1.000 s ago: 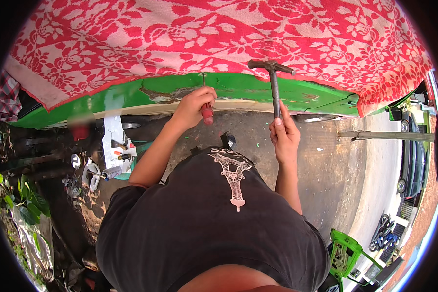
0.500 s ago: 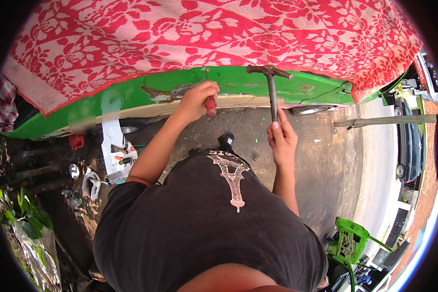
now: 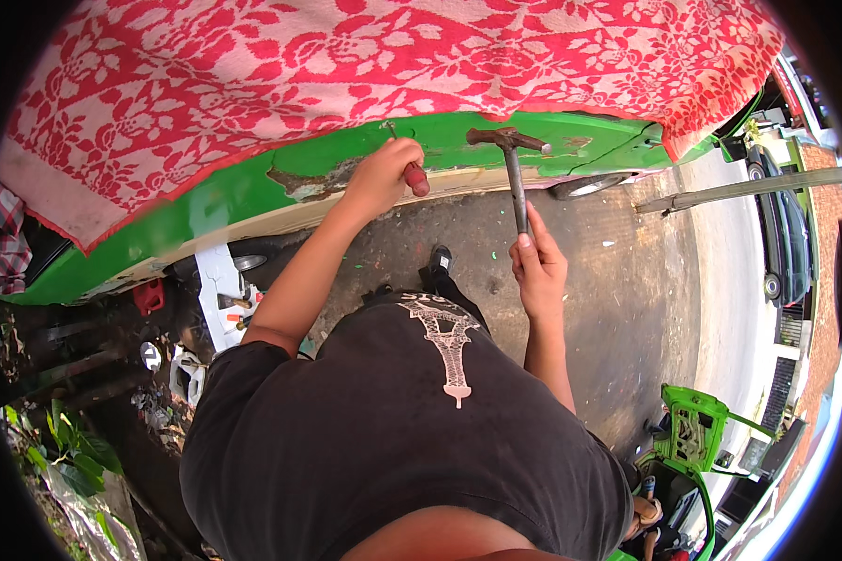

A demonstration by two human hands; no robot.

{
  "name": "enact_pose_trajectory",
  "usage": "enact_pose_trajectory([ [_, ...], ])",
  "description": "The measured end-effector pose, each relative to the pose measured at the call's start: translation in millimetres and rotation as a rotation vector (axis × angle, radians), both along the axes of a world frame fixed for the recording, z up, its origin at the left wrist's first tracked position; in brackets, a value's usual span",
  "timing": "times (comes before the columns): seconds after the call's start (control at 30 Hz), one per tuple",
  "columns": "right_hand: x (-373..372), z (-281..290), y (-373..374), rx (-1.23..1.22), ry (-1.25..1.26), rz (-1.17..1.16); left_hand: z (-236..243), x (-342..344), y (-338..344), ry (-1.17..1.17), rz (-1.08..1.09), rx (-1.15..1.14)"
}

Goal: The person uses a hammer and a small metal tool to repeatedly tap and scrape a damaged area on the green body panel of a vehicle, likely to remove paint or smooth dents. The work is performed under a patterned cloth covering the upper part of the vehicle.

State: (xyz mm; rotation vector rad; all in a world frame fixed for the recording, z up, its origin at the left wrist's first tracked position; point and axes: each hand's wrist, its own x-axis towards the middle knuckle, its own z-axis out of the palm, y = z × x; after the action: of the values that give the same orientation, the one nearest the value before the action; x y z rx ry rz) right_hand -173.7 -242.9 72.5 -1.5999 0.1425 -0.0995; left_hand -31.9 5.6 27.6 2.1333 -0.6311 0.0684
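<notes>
My left hand (image 3: 384, 178) grips the red handle (image 3: 418, 182) of a screwdriver-like tool, whose thin metal shaft (image 3: 392, 131) reaches up to the green body panel (image 3: 440, 150) just below a red-and-white floral cloth (image 3: 402, 56). Whether its tip touches the panel I cannot tell. My right hand (image 3: 538, 271) is wrapped round the bottom of a steel hammer's shaft (image 3: 516, 192); the hammer head (image 3: 508, 138) is held upright in front of the panel, right of my left hand. The panel has a patch of peeled paint (image 3: 313, 179) left of my left hand.
A wheel (image 3: 585, 185) shows below the panel. At left lie a red container (image 3: 149, 297), a white sheet with tools (image 3: 217, 299) and plants (image 3: 75, 453). A pole (image 3: 739, 192) crosses at right, by a parked car (image 3: 781, 234). A green vehicle part (image 3: 694, 421) stands at lower right.
The view has shifted, so the cloth's right side sits higher. Both hands keep their tools; my left hand is slightly higher and the hammer head slightly further left. My shoe shows more.
</notes>
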Motion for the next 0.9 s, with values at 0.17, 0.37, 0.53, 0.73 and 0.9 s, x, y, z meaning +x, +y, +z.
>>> enact_pose_trajectory([
  [0.17, -1.3, -2.2, 9.7, -0.107, -0.004, -0.019, 2.6, 22.7, -26.5, -0.062, 0.005, 0.023],
  [0.37, -3.4, -13.5, 8.4, -0.013, -0.129, -0.143, -2.0, 40.9, -52.4, -0.094, 0.052, 0.058],
  [0.53, 11.3, -18.9, -18.2, -0.023, -0.058, -0.082, -4.0, 49.8, -63.0, -0.079, 0.078, 0.054],
  [0.73, 30.4, -9.2, -41.1, 0.092, -0.037, -0.085, 3.5, 60.7, -73.3, -0.034, 0.147, 0.12],
  [0.9, 47.2, -20.1, -59.1, 0.138, 0.047, -0.005, 7.1, 59.0, -78.5, -0.011, 0.17, 0.083],
])
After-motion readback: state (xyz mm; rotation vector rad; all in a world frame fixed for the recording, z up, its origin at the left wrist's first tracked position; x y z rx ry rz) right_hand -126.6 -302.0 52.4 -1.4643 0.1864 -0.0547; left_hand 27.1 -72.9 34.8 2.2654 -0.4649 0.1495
